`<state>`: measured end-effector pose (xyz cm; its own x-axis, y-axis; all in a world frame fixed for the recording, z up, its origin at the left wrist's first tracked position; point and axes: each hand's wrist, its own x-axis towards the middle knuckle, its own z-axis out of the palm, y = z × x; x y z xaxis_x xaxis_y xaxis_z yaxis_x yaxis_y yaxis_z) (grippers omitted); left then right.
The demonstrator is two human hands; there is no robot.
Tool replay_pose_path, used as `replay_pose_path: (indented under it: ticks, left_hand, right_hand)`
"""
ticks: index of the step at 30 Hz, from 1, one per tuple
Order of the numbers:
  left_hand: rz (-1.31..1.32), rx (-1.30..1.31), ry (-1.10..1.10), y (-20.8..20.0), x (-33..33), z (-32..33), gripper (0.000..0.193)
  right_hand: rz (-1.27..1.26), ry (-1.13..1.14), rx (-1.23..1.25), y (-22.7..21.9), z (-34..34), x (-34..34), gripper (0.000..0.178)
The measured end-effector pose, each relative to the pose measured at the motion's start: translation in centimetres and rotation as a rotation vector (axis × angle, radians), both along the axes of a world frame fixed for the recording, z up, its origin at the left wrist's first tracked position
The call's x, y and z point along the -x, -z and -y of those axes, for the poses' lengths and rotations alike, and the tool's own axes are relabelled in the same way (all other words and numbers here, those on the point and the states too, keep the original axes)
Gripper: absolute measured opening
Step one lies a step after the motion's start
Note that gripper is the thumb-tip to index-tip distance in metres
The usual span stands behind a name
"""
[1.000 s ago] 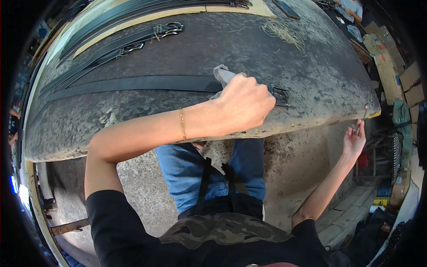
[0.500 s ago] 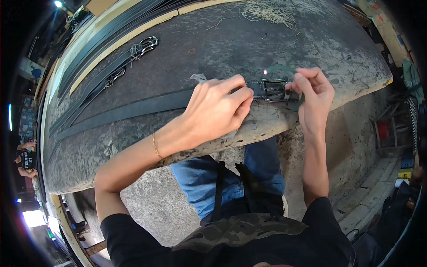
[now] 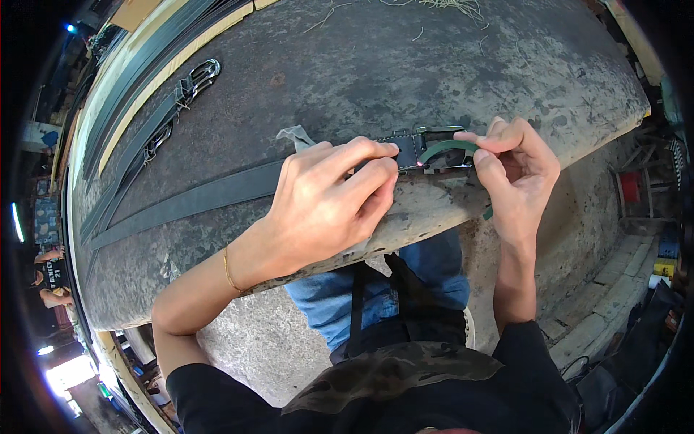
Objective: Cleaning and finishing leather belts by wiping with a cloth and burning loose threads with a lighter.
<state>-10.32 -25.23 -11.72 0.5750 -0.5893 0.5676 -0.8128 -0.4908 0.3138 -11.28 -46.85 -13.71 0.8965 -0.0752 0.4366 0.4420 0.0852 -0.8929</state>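
Observation:
A dark leather belt [image 3: 224,189] stretches across the worn bench to a dark metal buckle [image 3: 439,130] at its right end. My left hand [image 3: 332,192] is closed over the belt just left of the buckle, fingers bent and pressing on it. Pale thread stitching shows on the strap between hand and buckle. Between thumb and fingertips, my right hand [image 3: 517,166] pinches a curved green piece of mosquito coil [image 3: 442,147]. Its glowing pink tip is at the stitched edge beside the buckle. A scrap of greyish, translucent material [image 3: 295,135] sticks out behind my left hand.
More belts with buckles [image 3: 189,85] lie at the upper left, next to a stack of dark straps [image 3: 155,69]. Loose pale threads [image 3: 455,6] are at the far edge. A rounded bench edge [image 3: 405,226] lies in front of my legs. Another person [image 3: 54,278] is at far left.
My right hand has brought the coil's glowing tip down and left, from above the buckle to the stitching. My left hand still holds the belt. The view has shifted slightly.

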Motion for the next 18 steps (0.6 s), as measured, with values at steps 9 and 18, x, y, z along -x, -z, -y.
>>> replay_pose_path:
  ticks: [9, 18]
  left_hand:
    - [-0.032, -0.010, -0.014, -0.09, 0.31, -0.07, 0.015]
    - [-0.045, 0.001, -0.019, -0.14, 0.21, -0.33, 0.014]
  right_hand:
    - [-0.018, -0.008, 0.025, 0.12, 0.03, 0.11, 0.011]
    - [-0.079, 0.040, -0.013, -0.09, -0.23, 0.17, 0.009]
